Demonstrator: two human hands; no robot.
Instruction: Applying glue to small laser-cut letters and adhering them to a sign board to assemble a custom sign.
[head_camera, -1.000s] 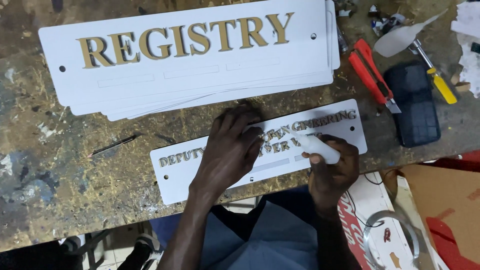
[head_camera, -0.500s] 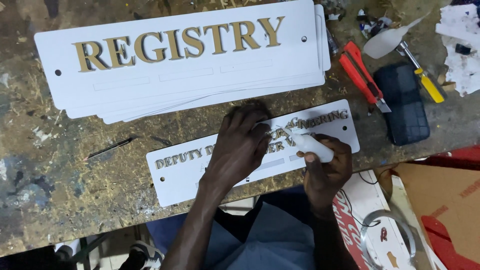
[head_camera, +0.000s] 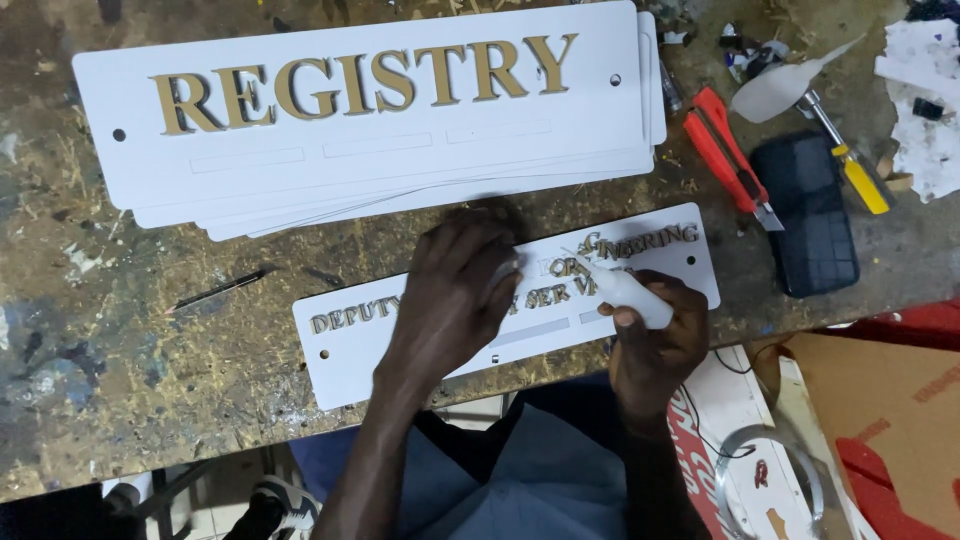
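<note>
While the small white sign plate lies flat at the near edge of the workbench, keep firm downward pressure so the gold letters don't slide. The left hand is spread flat on the plate's middle, fingers loosely apart. The right hand is wrapped tight around a white glue tube, nozzle at the letters.

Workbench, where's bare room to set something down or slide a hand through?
Bare wood lies on the workbench left of the small sign, below the sign stack, apart from a thin dark rod. Crowded: the right end, with red cutter, dark phone, yellow-handled screwdriver. Left hand presses the sign; right hand holds a white tube.
</note>
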